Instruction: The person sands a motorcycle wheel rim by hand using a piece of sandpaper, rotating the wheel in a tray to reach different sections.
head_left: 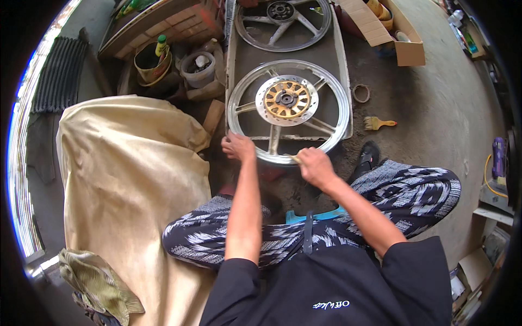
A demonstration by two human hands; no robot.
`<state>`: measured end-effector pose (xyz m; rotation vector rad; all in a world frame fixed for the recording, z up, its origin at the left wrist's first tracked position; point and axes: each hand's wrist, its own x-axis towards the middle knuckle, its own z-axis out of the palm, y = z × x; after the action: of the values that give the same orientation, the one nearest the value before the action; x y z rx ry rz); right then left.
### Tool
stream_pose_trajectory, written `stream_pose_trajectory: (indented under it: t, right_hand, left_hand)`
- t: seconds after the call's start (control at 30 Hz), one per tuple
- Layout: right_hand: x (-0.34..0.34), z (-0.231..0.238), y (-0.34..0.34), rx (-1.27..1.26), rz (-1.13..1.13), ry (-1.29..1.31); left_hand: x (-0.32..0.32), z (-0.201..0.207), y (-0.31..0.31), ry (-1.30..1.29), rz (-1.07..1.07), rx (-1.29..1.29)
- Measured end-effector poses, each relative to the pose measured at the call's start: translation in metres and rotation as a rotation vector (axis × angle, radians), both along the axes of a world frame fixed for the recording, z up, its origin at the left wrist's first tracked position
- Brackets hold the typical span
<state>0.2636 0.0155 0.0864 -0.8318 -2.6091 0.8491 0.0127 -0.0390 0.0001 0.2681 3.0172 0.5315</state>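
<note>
A motorcycle alloy wheel (274, 142) with a silver rim lies flat in front of me. At its hub sit a drilled brake disc (263, 108) and a gold centre piece (278, 112). My left hand (237, 146) is closed on the rim's near left edge. My right hand (316, 166) is closed at the near right edge, around a small pale piece (294, 158) that touches the rim. Most of that piece is hidden by the fingers, and its kind does not show.
A second wheel (279, 37) lies beyond, both on a shallow tray (342, 65). Rightward are a paintbrush (379, 123), a ring (361, 93) and a cardboard box (409, 53). Tubs (198, 76) stand at the left, behind a tan cover (130, 157). A blue seat (296, 218) is beneath me.
</note>
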Motion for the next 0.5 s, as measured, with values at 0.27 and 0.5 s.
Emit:
stream_pose_trajectory:
  t: [0.27, 0.5]
  right_hand:
    - [0.026, -0.013, -0.007, -0.049, 0.02, 0.043]
    - [0.084, -0.023, 0.061, 0.037, -0.034, -0.076]
  left_hand:
    - [-0.01, 0.002, 0.001, 0.126, -0.149, 0.056]
    - [0.067, 0.019, -0.002, 0.0, -0.037, 0.119]
